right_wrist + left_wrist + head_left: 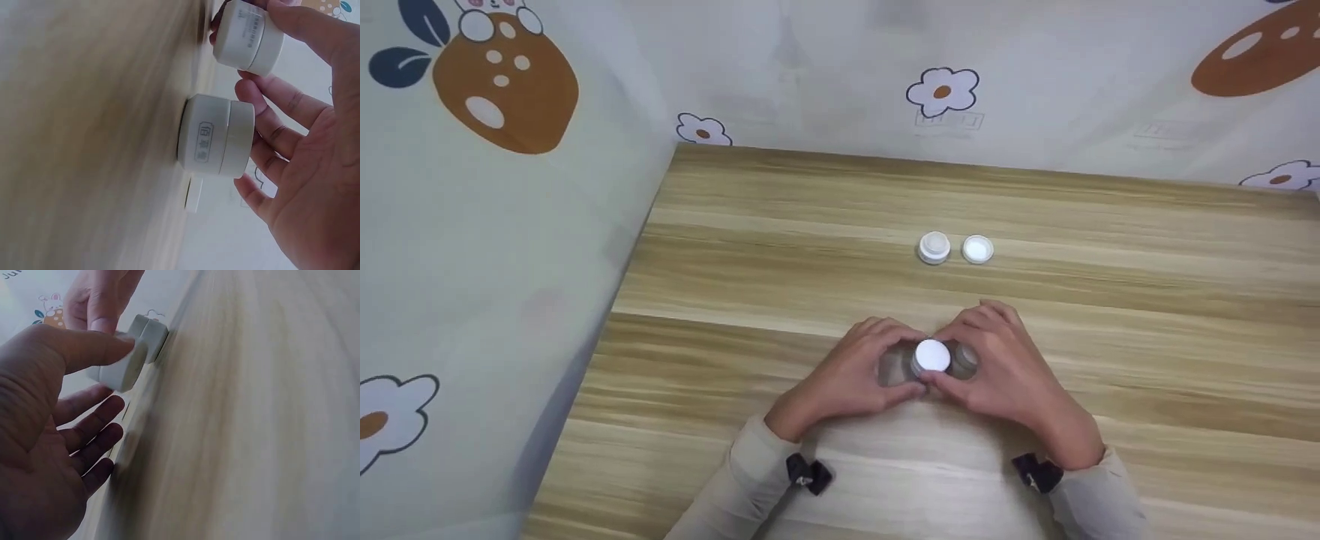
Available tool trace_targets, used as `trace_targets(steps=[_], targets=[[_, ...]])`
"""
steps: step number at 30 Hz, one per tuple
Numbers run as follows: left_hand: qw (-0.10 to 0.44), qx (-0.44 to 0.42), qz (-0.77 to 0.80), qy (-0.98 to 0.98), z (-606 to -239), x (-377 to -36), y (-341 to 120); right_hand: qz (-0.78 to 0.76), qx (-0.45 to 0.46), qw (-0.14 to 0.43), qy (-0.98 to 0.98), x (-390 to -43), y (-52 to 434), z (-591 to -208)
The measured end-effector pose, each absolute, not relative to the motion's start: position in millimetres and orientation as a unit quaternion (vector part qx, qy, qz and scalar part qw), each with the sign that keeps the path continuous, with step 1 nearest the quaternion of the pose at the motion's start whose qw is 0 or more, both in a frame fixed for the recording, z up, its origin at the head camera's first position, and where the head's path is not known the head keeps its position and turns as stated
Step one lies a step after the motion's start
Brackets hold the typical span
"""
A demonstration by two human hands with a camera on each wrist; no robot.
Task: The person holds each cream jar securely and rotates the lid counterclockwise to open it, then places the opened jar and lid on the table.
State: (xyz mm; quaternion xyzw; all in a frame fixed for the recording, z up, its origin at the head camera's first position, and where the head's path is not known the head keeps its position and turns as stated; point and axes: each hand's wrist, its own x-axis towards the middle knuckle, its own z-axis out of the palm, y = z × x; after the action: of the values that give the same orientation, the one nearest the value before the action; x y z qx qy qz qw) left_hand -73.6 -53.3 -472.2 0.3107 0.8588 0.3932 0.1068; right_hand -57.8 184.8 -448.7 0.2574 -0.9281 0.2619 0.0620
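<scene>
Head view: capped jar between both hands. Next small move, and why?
Probably lower the capped jar straight down. The right hand pinches it and the left hand touches it by the thumb. It looks raised off the table, beside a standing jar.
</scene>
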Motion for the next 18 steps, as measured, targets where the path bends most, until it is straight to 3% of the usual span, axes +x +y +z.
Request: trace_targets(steps=[8,18], targets=[[0.103,0.271,0.409,0.865,-468,-81,-43,0.289,0.228,0.088,-0.926,-67,182,-443],[0.060,0.250,0.435,0.863,-464,-96,-41,0.310,0.192,0.075,-0.928,-78,176,-435]])
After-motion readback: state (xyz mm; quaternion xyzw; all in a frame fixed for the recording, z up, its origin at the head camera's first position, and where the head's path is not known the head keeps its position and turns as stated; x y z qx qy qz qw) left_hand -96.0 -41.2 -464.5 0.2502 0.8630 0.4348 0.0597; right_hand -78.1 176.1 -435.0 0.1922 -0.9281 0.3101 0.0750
